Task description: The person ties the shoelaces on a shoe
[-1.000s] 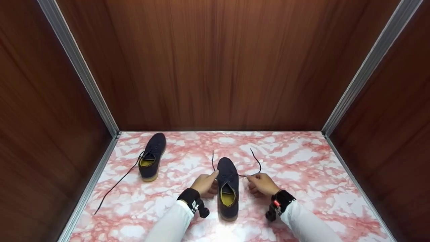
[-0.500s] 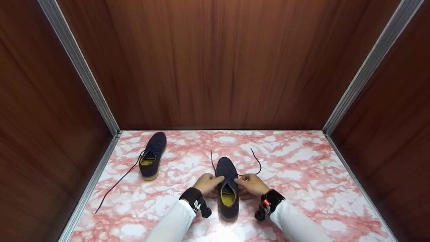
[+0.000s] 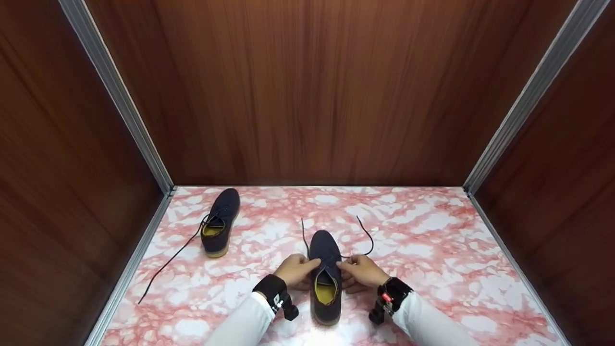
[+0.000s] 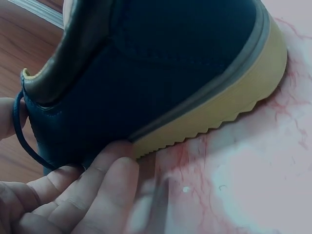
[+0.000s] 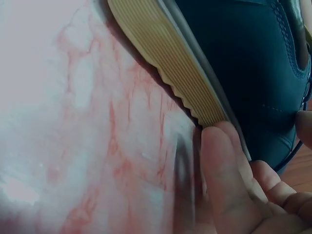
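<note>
A dark wood-grain back wall [image 3: 307,96] rises behind the surface [image 3: 423,298], which is marbled in pink and white, with grey metal strips [image 3: 117,96] running along the corners and side edges. A left sleeve [image 3: 245,319] and a right sleeve [image 3: 430,319], both pale, reach in from the bottom. Between the hands the dark blue near shoe [image 3: 324,245] stands upright on the surface, toe pointing away, yellow lining showing; its tan sole [image 4: 209,109] has a jagged lower edge. Well apart to its left, close to the side strip, stands a matching far shoe [image 3: 227,203], also toe away. The left hand [image 3: 294,270] and the right hand [image 3: 362,270] hold the near shoe from either side — each grip is together on it, thumb on the upper beside the lacing, fingers low along the flank. A black wristband [image 3: 271,287] circles the left wrist. Thinnest are the laces: one left lace end [image 3: 302,233] and one curved right lace end [image 3: 371,240] lie forward, and a far lace [image 3: 168,266] trails toward the person.
</note>
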{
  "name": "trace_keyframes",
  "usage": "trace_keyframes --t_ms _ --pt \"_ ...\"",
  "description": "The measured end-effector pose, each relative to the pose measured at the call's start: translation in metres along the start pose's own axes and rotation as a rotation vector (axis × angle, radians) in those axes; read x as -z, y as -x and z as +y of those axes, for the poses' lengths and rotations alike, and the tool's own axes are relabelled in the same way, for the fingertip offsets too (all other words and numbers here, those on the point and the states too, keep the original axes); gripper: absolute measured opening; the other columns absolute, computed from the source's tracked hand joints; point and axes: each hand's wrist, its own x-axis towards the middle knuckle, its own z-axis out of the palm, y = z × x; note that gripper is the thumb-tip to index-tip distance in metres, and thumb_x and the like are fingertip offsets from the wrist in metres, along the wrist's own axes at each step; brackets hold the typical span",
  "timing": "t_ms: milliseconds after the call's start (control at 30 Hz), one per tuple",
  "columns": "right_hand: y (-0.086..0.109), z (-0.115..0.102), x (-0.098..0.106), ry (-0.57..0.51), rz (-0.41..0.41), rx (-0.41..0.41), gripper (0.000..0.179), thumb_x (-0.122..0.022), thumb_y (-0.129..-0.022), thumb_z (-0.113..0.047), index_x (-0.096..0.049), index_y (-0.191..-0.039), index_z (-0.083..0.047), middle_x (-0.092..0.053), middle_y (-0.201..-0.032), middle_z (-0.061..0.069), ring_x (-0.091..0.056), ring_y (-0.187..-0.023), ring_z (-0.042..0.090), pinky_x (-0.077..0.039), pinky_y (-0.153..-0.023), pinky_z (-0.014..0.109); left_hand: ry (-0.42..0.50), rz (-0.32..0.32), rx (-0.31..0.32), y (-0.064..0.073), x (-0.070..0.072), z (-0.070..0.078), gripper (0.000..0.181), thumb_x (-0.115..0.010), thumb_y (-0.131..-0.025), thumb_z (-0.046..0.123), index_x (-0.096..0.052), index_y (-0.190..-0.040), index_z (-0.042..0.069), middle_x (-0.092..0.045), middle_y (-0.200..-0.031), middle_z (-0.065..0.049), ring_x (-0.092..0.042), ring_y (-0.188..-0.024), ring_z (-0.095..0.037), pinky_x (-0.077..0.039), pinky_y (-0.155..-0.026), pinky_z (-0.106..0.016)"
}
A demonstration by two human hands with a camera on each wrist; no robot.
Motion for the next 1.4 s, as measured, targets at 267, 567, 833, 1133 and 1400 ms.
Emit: trace_keyframes --t_ms 267,567,833,1133,1400 --pt "-0.012 0.003 0.022 0.133 0.200 -0.034 0.046 -0.063 -0.103 -0.040 -0.069 -0.096 0.005 -0.076 -0.078 0.016 -0.074 -0.061 0.021 -0.062 -0.058 0.036 -0.008 0.000 -0.015 -0.001 0.003 -0.004 0.039 -0.068 -0.098 0.045 -0.058 -0.084 0.011 -0.065 -0.074 -0.006 -0.076 -0.066 -0.030 -0.065 -0.065 -0.046" --pt "-0.036 0.013 0.064 0.338 0.383 -0.150 0.050 -0.063 -0.100 -0.047 -0.065 -0.076 -0.003 -0.066 -0.058 0.006 -0.064 -0.047 0.016 -0.055 -0.047 0.031 -0.021 -0.002 -0.021 -0.004 0.008 -0.005 0.032 -0.068 -0.099 0.040 -0.060 -0.085 0.012 -0.069 -0.077 -0.005 -0.075 -0.064 -0.022 -0.063 -0.060 -0.039" --pt "-0.040 0.012 0.066 0.559 0.453 -0.143 0.043 -0.075 -0.089 -0.044 -0.066 -0.066 -0.009 -0.063 -0.065 0.005 -0.062 -0.064 0.022 -0.050 -0.067 0.032 -0.021 -0.010 -0.037 -0.002 0.007 -0.004 0.028 -0.066 -0.101 0.034 -0.061 -0.087 0.010 -0.069 -0.078 -0.006 -0.072 -0.062 -0.019 -0.062 -0.059 -0.036" --pt "-0.038 0.008 0.073 0.513 0.424 -0.149 0.025 -0.081 -0.080 -0.021 -0.066 -0.077 -0.001 -0.064 -0.066 0.006 -0.062 -0.061 0.020 -0.049 -0.059 0.027 -0.034 0.018 -0.066 -0.005 0.007 -0.002 0.024 -0.065 -0.101 0.026 -0.061 -0.085 0.009 -0.074 -0.081 -0.020 -0.074 -0.064 -0.022 -0.063 -0.060 -0.037" --pt "-0.039 0.009 0.076 0.503 0.394 -0.155 0.019 -0.080 -0.075 -0.014 -0.068 -0.076 0.000 -0.065 -0.058 0.004 -0.060 -0.049 0.014 -0.050 -0.055 0.023 -0.049 0.062 -0.112 -0.009 0.007 0.001 0.020 -0.065 -0.100 0.021 -0.062 -0.086 0.007 -0.074 -0.084 -0.028 -0.071 -0.060 -0.018 -0.063 -0.059 -0.038"
